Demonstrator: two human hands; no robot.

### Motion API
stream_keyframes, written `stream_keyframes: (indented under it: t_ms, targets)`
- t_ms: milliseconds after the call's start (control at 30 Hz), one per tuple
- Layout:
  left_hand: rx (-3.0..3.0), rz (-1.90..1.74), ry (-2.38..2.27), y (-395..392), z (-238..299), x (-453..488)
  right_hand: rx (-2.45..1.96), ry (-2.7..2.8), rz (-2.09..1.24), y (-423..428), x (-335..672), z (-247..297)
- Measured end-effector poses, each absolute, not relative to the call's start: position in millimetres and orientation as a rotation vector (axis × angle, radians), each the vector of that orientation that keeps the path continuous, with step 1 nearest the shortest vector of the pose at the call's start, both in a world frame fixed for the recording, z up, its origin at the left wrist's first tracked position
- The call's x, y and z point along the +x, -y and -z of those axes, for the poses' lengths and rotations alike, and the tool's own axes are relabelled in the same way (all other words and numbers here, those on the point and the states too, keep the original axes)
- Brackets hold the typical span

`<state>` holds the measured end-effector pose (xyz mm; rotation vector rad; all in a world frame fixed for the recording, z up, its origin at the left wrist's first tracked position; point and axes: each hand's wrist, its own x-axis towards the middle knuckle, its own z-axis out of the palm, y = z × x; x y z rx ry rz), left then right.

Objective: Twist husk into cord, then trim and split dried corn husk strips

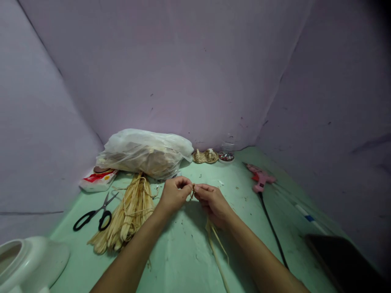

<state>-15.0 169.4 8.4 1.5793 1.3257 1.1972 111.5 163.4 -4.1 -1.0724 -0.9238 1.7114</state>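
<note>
My left hand (176, 194) and my right hand (213, 203) meet over the middle of the table, fingertips almost touching. Between them is a short brownish twisted piece of dried plant fibre (193, 191), pinched from both sides by thumbs and forefingers. Long pale strips (210, 236) of the same kind hang from beneath my right palm and trail toward the near edge. Left of my left hand lies a tied bundle of dried, straw-coloured strips (131, 213). The part of the fibre inside my fingers is hidden.
Scissors (97, 212) with black handles lie left of the bundle. Behind are a plastic bag (146, 152), a red-and-white packet (98, 180), woven pieces (205, 156) and a bead container (226, 156). A pink glue gun (259, 178) with its cord, a dark flat object (342, 260) and a white vessel (39, 260) flank my arms.
</note>
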Motion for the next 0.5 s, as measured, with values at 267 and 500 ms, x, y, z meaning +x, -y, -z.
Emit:
stream_keyframes:
  t_ms: [267, 500]
  targets:
    - [1.212, -1.233, -1.265, -180.7, 7.0, -15.6, -1.153, 0.930, -1.647, -162.7, 105.5, 7.6]
    - [1.306, -1.088, -1.283, -180.0, 24.8, -0.8, -1.325, 0.805, -1.467, -176.5, 116.2, 23.4]
